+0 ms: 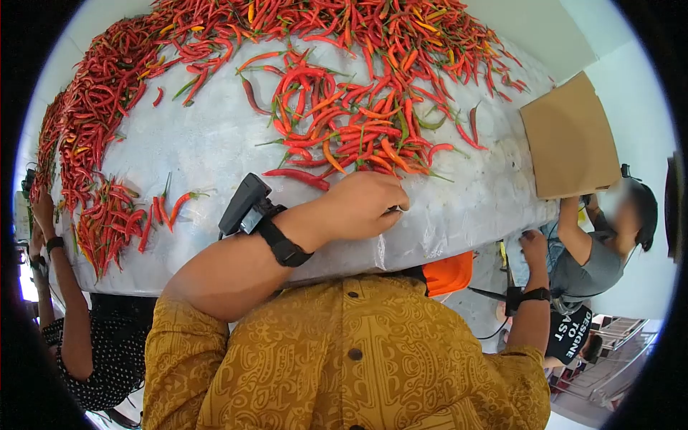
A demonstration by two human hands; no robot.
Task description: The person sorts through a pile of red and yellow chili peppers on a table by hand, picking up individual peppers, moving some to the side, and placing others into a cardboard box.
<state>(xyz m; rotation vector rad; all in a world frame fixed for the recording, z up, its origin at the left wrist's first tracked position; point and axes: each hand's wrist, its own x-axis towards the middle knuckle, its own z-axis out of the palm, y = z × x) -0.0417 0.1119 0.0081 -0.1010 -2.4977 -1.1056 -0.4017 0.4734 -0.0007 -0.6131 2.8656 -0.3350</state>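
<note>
My left hand is closed at the near edge of the table, just below a loose heap of red chillies. Its fingers are curled together around something too small to make out. A black device is strapped to that wrist. Away from the chillies, my right hand is past the table's edge at the right, its fingers bent around something I cannot make out. A black band circles its wrist too.
More chillies lie in a long pile along the left and far sides of the plastic-covered table. A cardboard box stands at the right, beside a person in grey. Another person's arm reaches in at left. An orange object sits below the edge.
</note>
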